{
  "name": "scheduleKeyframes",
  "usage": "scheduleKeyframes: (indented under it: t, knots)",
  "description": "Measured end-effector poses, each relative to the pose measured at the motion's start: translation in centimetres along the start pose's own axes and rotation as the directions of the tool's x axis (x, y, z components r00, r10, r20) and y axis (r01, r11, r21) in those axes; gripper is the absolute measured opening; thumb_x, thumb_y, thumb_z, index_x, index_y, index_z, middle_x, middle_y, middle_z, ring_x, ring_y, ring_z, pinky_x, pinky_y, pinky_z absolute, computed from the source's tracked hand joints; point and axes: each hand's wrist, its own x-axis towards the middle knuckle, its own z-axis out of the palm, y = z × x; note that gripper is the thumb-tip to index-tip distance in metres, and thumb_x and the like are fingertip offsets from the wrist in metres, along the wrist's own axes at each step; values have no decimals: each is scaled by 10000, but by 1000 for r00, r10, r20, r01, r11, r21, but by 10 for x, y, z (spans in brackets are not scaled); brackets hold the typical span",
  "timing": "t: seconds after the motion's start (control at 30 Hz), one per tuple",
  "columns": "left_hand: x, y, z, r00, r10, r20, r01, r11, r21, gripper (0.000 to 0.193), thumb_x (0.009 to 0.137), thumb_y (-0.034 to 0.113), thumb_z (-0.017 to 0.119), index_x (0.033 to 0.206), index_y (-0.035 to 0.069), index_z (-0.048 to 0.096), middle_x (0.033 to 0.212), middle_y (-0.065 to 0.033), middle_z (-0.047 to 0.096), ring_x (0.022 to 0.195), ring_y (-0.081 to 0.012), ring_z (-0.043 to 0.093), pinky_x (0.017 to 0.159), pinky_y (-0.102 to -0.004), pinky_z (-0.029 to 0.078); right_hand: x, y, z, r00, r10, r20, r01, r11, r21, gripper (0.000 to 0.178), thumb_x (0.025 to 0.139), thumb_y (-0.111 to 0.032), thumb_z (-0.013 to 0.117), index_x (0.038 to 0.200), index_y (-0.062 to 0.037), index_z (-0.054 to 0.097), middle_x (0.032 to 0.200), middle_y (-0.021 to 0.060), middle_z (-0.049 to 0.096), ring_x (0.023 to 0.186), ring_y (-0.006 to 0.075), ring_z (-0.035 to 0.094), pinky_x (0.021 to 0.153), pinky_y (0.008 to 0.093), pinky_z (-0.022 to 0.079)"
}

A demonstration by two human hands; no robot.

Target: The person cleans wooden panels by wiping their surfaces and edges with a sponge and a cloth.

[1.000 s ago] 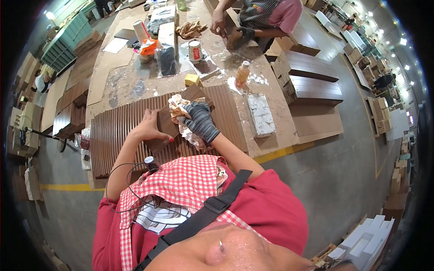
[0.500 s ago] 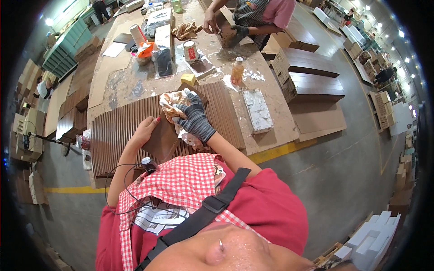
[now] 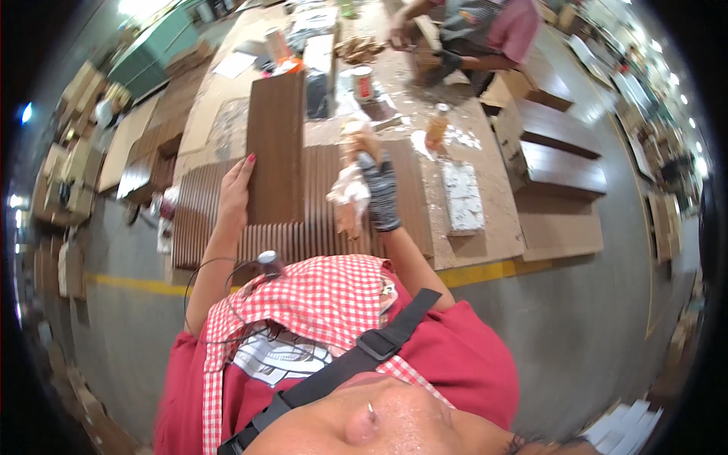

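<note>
Standing at a long, paint-spotted counter [image 3: 497, 220], running away toward twelve o'clock. Facing, across its near end, a row of brown strips [image 3: 205, 212], packed side by side from nine o'clock through the middle. Sharing the counter with a co-worker [image 3: 489, 42], in pink and grey, at one o'clock. Beyond the counter's edge, between two and three o'clock, a pile of glossy brown planks [image 3: 565, 163].

Holding up a brown board [image 3: 274, 152] between ten and eleven o'clock, broad face showing, long way pointing to twelve, in front of the row of strips. Cannot tell of any touch between its lower end and the strips. At twelve o'clock, close to the middle, a crumpled pale rag [image 3: 350, 189], trailing down toward six. At three o'clock from the rag, a white-smeared block [image 3: 462, 199] on the counter.

Pinching the rag with the right hand [image 3: 381, 186], curled tight in a striped grey glove. Gripping the board's left edge, at its eight o'clock, with the bare left hand [image 3: 236, 188], partly hidden. Near one to two o'clock from the rag, an amber bottle [image 3: 437, 125]; at twelve, past the rag, a red-and-white cup [image 3: 364, 85].
</note>
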Motion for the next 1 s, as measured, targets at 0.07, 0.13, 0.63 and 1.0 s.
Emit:
scheduleKeyframes:
  t: [0.07,0.13,0.63,1.0]
  knots:
    - [0,-4,1,999,38,-2,-38,989,-142,233,933,228,544,1001,5,552,935,-56,639,842,-118,611,753,-230,496,5,23,-18,991,113,72,-132,916,378,250,942,-167,511,1141,-16,519,1046,95,580,933,185,583,777,296,505]
    - [-1,-11,3,997,64,-35,-70,974,-217,226,923,201,563,1033,6,532,943,-66,635,848,-127,613,773,-242,500,10,73,-19,994,86,70,-111,704,701,231,980,-157,421,1140,-15,509,1019,91,581,911,196,589,753,313,522]
    - [-38,-23,17,962,237,-133,-271,847,-457,311,865,15,599,1109,20,407,1070,-104,560,955,-184,589,813,-301,507,-33,-7,54,999,31,-6,-29,979,203,322,885,-112,611,1166,-5,496,1027,86,593,860,147,600,723,265,517]
    - [-54,-38,5,997,19,78,18,893,-449,313,850,40,610,1139,-18,506,1104,-123,595,998,-201,596,857,-329,500,-31,9,15,993,87,81,-93,993,72,362,870,-43,583,1213,11,482,1153,115,577,1014,201,584,873,302,489]
